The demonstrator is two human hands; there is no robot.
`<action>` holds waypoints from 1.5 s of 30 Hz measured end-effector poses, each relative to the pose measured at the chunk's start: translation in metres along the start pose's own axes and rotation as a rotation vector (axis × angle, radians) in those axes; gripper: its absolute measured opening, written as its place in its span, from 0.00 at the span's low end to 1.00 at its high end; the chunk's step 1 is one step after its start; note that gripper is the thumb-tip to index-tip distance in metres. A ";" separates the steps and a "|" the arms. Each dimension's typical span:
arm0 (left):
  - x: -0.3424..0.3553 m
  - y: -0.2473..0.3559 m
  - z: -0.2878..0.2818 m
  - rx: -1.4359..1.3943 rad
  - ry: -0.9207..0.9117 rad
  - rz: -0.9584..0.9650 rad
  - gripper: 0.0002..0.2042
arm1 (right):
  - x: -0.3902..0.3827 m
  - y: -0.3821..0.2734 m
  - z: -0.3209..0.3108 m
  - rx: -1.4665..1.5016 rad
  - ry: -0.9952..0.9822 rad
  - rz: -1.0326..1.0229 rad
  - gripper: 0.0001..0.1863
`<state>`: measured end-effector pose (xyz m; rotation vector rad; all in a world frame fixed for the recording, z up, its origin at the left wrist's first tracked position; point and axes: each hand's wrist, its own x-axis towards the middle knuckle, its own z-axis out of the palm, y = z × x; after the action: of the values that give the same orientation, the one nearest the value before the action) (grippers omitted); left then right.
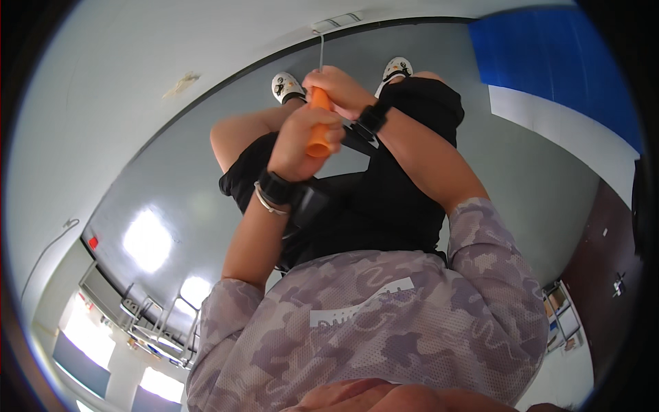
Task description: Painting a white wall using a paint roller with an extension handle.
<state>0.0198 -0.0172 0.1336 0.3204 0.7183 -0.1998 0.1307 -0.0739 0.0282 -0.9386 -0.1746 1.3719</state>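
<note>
Both my hands grip an orange handle (319, 146) with a round, hollow-looking near end, one hand in front of the other. My left hand (300, 139) wraps round its near end, and my right hand (341, 89) closes on the far end. In line with the handle, a thin grey rod (322, 53) runs from beyond my right hand towards the wall and bends left at its tip. There it meets a pale oblong piece (336, 23) low on the wall; whether that piece belongs to the tool or the wall I cannot tell.
The white wall (137, 62) rises ahead and to the left, meeting the grey floor (199, 172) along a dark skirting. My knees are spread on either side of the handle. A blue panel (549, 62) stands at the right. Metal-framed furniture (158, 329) is behind left.
</note>
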 end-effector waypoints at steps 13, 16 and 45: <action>0.000 0.007 -0.068 0.207 0.428 0.178 0.05 | 0.091 0.074 0.036 -0.226 -0.294 0.284 0.13; 0.034 0.014 -0.033 0.185 0.396 0.160 0.04 | 0.088 0.048 0.009 -0.193 -0.193 0.222 0.12; 0.218 -0.066 0.095 -0.362 0.028 -0.275 0.04 | -0.012 -0.045 -0.213 -0.063 0.156 -0.029 0.11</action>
<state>0.2197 -0.1281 0.0398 -0.1228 0.8097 -0.3198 0.2920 -0.1791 -0.0744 -1.0871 -0.1126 1.2666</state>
